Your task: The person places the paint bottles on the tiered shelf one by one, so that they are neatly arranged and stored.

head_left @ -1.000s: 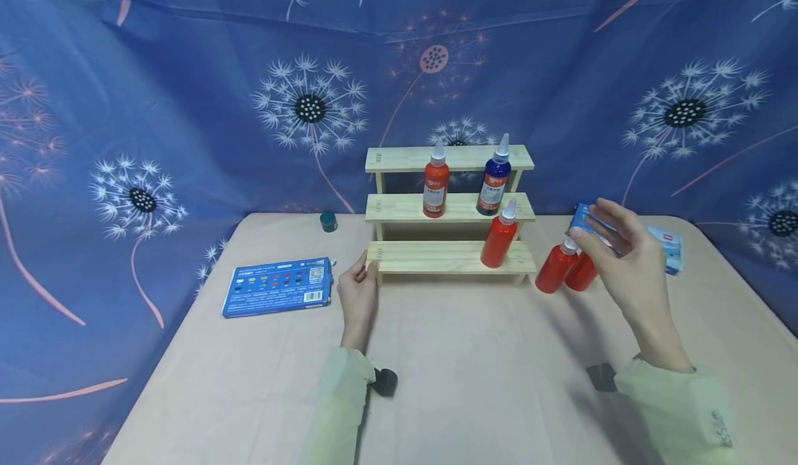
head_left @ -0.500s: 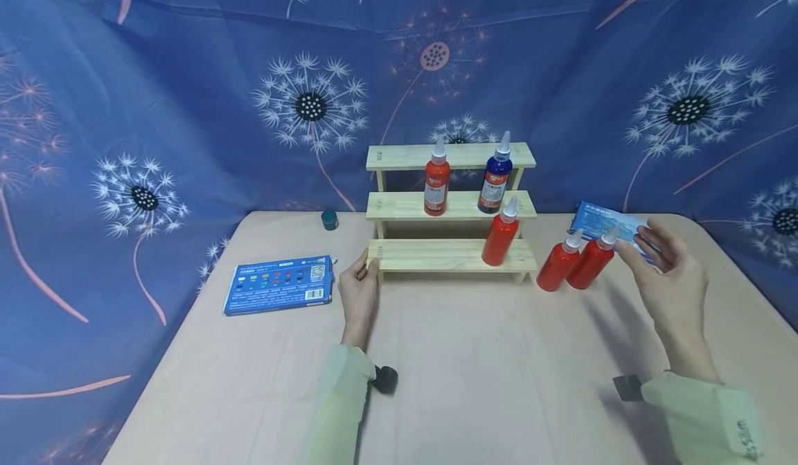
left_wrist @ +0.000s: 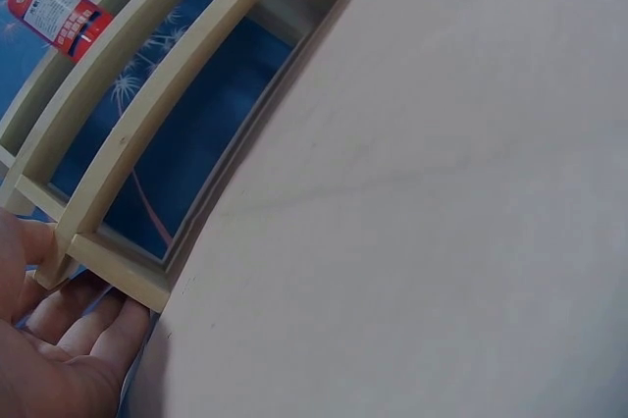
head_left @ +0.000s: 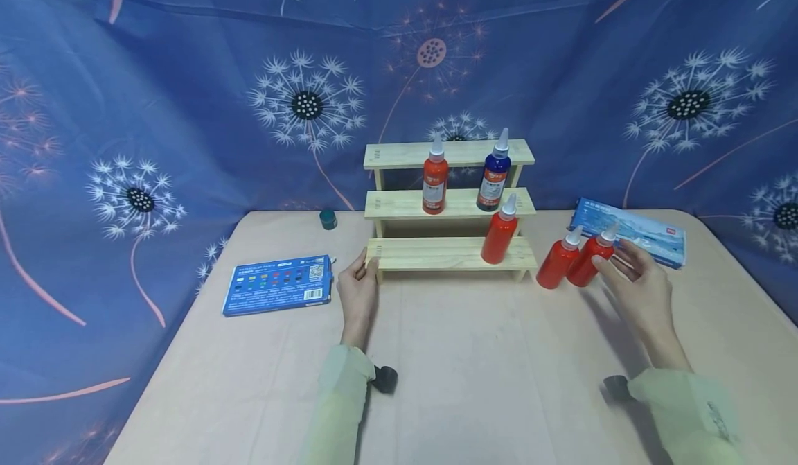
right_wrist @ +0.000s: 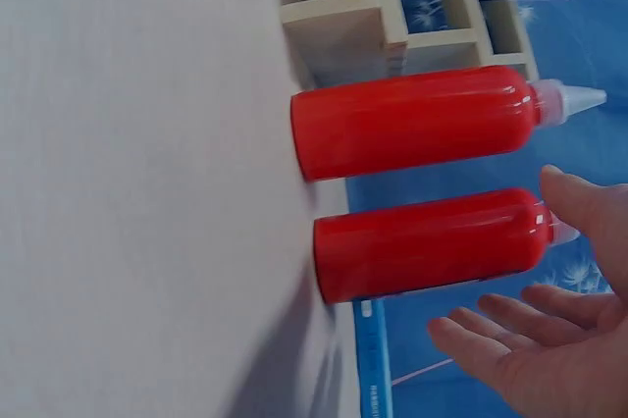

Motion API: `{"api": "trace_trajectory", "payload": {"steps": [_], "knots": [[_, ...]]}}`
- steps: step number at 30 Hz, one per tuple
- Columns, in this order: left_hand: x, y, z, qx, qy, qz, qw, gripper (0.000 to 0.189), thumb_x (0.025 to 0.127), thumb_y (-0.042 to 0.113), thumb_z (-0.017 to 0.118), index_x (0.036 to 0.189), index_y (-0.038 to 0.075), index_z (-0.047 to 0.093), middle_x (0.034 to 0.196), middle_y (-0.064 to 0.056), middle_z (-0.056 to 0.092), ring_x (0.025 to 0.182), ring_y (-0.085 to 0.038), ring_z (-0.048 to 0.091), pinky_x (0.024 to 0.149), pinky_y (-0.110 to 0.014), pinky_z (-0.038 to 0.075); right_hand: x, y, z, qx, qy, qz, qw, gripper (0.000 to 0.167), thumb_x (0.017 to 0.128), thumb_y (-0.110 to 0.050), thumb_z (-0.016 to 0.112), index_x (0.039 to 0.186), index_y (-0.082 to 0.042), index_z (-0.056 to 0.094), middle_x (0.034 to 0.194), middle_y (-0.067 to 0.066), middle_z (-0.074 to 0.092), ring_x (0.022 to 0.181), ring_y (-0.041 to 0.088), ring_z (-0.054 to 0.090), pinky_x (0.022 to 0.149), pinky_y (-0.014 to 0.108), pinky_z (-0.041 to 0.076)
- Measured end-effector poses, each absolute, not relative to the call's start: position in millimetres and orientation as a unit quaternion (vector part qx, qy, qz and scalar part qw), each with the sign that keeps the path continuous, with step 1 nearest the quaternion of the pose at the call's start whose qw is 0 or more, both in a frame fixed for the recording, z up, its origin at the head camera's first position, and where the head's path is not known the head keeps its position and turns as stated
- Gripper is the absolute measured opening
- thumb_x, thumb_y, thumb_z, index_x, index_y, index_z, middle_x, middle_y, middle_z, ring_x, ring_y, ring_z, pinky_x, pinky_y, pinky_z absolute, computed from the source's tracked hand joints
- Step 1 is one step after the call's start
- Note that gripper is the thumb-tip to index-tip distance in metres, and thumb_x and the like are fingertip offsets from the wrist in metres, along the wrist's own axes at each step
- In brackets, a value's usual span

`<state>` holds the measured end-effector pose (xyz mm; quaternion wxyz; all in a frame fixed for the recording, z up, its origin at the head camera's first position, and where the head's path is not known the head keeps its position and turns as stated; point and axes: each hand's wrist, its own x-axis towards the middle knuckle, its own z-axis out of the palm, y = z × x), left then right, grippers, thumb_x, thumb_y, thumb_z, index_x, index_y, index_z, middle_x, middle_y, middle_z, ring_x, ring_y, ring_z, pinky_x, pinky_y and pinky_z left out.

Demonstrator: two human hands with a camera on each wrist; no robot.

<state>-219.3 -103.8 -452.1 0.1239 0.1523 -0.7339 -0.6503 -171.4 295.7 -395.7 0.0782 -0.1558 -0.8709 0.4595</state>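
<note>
A three-tier wooden rack (head_left: 449, 251) stands in the middle of the table. My left hand (head_left: 358, 297) grips the left end of its lowest step; in the left wrist view the thumb and fingers lie on either side of the wood (left_wrist: 126, 273). To the right of the rack two red paint bottles with pointed white caps stand side by side, the nearer to the rack (head_left: 555, 265) and the outer one (head_left: 587, 264). My right hand (head_left: 642, 292) is at the outer bottle, its thumb by the bottle's shoulder and its fingers spread apart from it in the right wrist view.
On the rack stand a red labelled bottle (head_left: 434, 186), a dark blue bottle (head_left: 492, 184) and a plain red bottle (head_left: 499, 238). A blue paint box (head_left: 278, 286) lies at left, a small green jar (head_left: 327, 220) behind it. Another blue box (head_left: 654, 233) lies at back right.
My right hand first drew back to the right from the two red bottles, then came in again toward the outer one. The left hand has kept its grip on the rack.
</note>
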Motion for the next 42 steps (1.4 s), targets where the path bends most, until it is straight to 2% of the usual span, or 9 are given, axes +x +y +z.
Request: {"api": "trace_trajectory", "payload": {"steps": [2, 3, 6, 11, 21, 31, 36, 39, 42], "knots": [[-219.1, -104.5, -452.2, 0.152, -0.734, -0.65, 0.127, 0.04, 0.096, 0.018, 0.062, 0.134, 0.008, 0.057, 0.132, -0.013, 0.06, 0.114, -0.023, 0.064, 0.089, -0.029, 0.056, -175.8, 296.1, -398.4, -0.159, -0.869, 0.462, 0.074, 0.079, 0.097, -0.045, 0.054, 0.157, -0.011, 0.016, 0.157, 0.02, 0.027, 0.139, 0.045, 0.033, 0.104, 0.044, 0.041], [-219.2, -104.7, -452.2, 0.152, -0.733, -0.65, 0.127, 0.04, 0.096, 0.018, 0.062, 0.134, 0.008, 0.057, 0.132, -0.013, 0.06, 0.113, -0.023, 0.064, 0.089, -0.029, 0.056, -178.0, 296.5, -399.8, -0.161, -0.869, 0.463, 0.072, 0.08, 0.097, -0.046, 0.054, 0.157, -0.011, 0.016, 0.157, 0.02, 0.027, 0.139, 0.045, 0.034, 0.104, 0.044, 0.041], [-219.6, -105.0, -452.0, 0.155, -0.733, -0.65, 0.127, 0.039, 0.096, 0.017, 0.062, 0.134, 0.008, 0.058, 0.132, -0.013, 0.06, 0.113, -0.023, 0.064, 0.088, -0.029, 0.057, -184.7, 298.3, -404.4, -0.165, -0.865, 0.47, 0.061, 0.083, 0.096, -0.048, 0.055, 0.157, -0.011, 0.013, 0.158, 0.021, 0.025, 0.139, 0.047, 0.032, 0.103, 0.055, 0.039], [-219.9, -104.7, -452.2, 0.158, -0.732, -0.652, 0.121, 0.04, 0.096, 0.018, 0.062, 0.134, 0.009, 0.057, 0.134, -0.012, 0.059, 0.115, -0.022, 0.063, 0.089, -0.028, 0.056, -192.7, 299.8, -411.5, -0.155, -0.867, 0.47, 0.051, 0.085, 0.095, -0.049, 0.056, 0.157, -0.012, 0.013, 0.158, 0.021, 0.025, 0.138, 0.049, 0.032, 0.104, 0.062, 0.037], [-217.7, -103.6, -448.5, 0.156, -0.73, -0.655, 0.116, 0.04, 0.096, 0.017, 0.062, 0.134, 0.009, 0.057, 0.135, -0.011, 0.058, 0.117, -0.022, 0.062, 0.09, -0.027, 0.056, -194.3, 299.7, -415.2, -0.142, -0.876, 0.458, 0.053, 0.075, 0.096, -0.045, 0.056, 0.154, -0.009, 0.025, 0.152, 0.024, 0.035, 0.132, 0.049, 0.04, 0.102, 0.061, 0.041], [-218.1, -104.8, -450.5, 0.156, -0.729, -0.655, 0.123, 0.039, 0.096, 0.016, 0.062, 0.134, 0.008, 0.058, 0.134, -0.012, 0.059, 0.117, -0.023, 0.062, 0.09, -0.028, 0.056, -177.7, 301.4, -403.1, -0.18, -0.875, 0.449, 0.027, 0.085, 0.093, -0.053, 0.056, 0.156, -0.011, 0.019, 0.155, 0.024, 0.03, 0.134, 0.05, 0.036, 0.103, 0.065, 0.039], [-218.9, -104.1, -450.9, 0.157, -0.728, -0.656, 0.121, 0.039, 0.096, 0.018, 0.062, 0.134, 0.009, 0.058, 0.136, -0.011, 0.058, 0.117, -0.022, 0.062, 0.091, -0.027, 0.056, -164.5, 297.4, -390.9, -0.177, -0.885, 0.429, 0.036, 0.083, 0.094, -0.05, 0.057, 0.155, -0.007, 0.021, 0.152, 0.029, 0.033, 0.132, 0.053, 0.038, 0.099, 0.066, 0.039], [-219.1, -103.8, -451.1, 0.155, -0.733, -0.651, 0.122, 0.04, 0.096, 0.019, 0.062, 0.135, 0.009, 0.057, 0.136, -0.011, 0.057, 0.118, -0.022, 0.061, 0.092, -0.028, 0.055, -158.0, 293.7, -384.9, -0.172, -0.891, 0.418, 0.041, 0.082, 0.094, -0.049, 0.058, 0.154, -0.006, 0.023, 0.149, 0.029, 0.036, 0.129, 0.052, 0.04, 0.098, 0.062, 0.041], [-219.2, -104.0, -451.7, 0.156, -0.734, -0.65, 0.123, 0.04, 0.096, 0.019, 0.062, 0.135, 0.009, 0.057, 0.135, -0.011, 0.058, 0.118, -0.022, 0.061, 0.092, -0.028, 0.055, -153.0, 288.4, -380.2, -0.162, -0.897, 0.409, 0.053, 0.079, 0.094, -0.047, 0.059, 0.153, -0.005, 0.028, 0.146, 0.029, 0.041, 0.126, 0.051, 0.045, 0.094, 0.049, 0.05]]}}
